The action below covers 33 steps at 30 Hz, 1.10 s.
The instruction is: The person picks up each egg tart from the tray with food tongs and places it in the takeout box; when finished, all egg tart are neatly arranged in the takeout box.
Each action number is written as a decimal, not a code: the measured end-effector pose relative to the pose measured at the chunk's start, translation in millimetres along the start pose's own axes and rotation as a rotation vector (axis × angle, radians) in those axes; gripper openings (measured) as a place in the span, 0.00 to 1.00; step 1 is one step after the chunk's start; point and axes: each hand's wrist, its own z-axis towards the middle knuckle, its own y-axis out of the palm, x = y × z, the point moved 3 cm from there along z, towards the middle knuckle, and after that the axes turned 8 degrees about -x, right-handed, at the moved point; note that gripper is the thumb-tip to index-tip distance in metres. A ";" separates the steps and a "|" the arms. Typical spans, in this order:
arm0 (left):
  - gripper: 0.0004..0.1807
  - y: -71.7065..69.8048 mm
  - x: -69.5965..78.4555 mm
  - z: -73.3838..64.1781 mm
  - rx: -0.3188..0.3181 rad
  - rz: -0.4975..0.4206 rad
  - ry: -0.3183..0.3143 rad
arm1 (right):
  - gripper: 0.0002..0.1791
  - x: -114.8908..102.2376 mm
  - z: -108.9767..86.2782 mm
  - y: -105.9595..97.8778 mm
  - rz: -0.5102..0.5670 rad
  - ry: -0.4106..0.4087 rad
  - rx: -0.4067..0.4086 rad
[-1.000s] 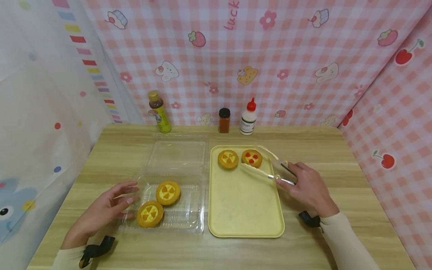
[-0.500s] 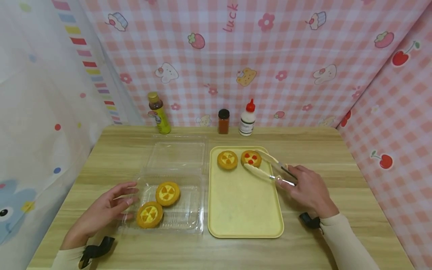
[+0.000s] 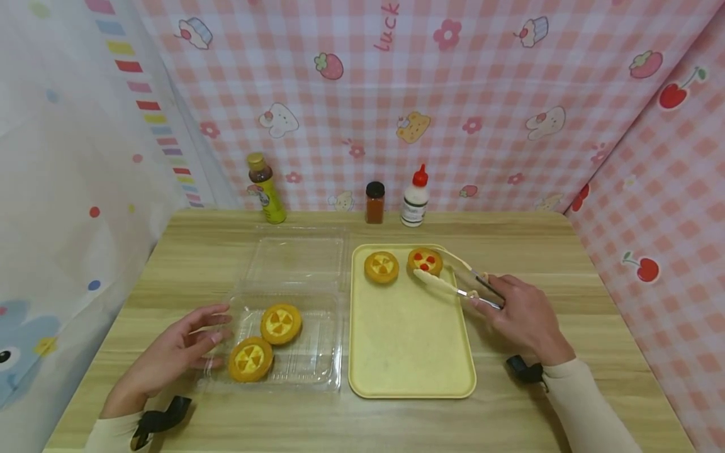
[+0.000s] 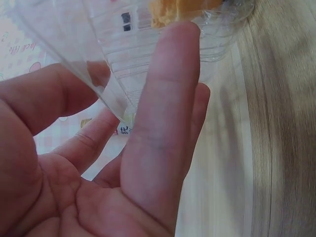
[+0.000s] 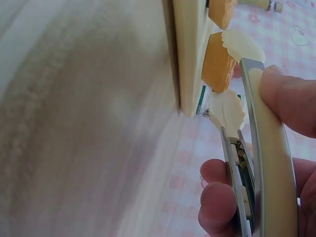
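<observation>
My right hand (image 3: 523, 314) grips a pair of tongs (image 3: 438, 281) with pale scalloped tips. These tips stand on either side of a round tart (image 3: 426, 259) topped with red pieces, at the far right of the yellow tray (image 3: 413, 352). Whether the tart touches the tray cannot be told. Beside it on the tray sits a plain-topped tart (image 3: 381, 268). My left hand (image 3: 170, 352), fingers loosely extended, is at the left edge of a clear plastic box (image 3: 311, 358); the left wrist view shows fingers (image 4: 160, 108) against its wall. Two tarts (image 3: 281, 324) lie inside the box.
Along the back edge of the wooden table (image 3: 510, 245) stand a green-yellow bottle (image 3: 270, 198), a jar with red-brown contents (image 3: 375, 204) and a white bottle with a red nozzle (image 3: 415, 204). The box's clear lid (image 3: 297, 261) lies folded back behind it. Curtains surround the table.
The tongs' tips have drawn in around the red-topped tart. That tart has since shifted slightly right and away from me. My left hand has stayed in place.
</observation>
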 end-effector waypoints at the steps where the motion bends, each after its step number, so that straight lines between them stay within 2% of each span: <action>1: 0.32 0.0 0.1 -0.5 -0.002 -0.002 0.001 | 0.30 -0.3 0.1 -0.9 -0.001 -0.002 0.005; 8: 0.32 -0.2 1.1 -2.0 0.001 0.003 0.000 | 0.29 -7.1 1.1 -7.9 -0.007 -0.026 0.045; 15: 0.33 0.5 1.9 -1.8 0.011 0.014 -0.018 | 0.30 -21.2 4.3 -12.3 -0.015 -0.104 0.105; 22: 0.34 0.2 0.2 -2.8 0.012 0.002 -0.032 | 0.29 -42.6 7.3 -15.7 -0.007 -0.162 0.110; 33: 0.33 -0.7 0.8 0.5 0.006 0.013 -0.002 | 0.30 -72.2 14.1 -17.6 0.020 -0.240 0.106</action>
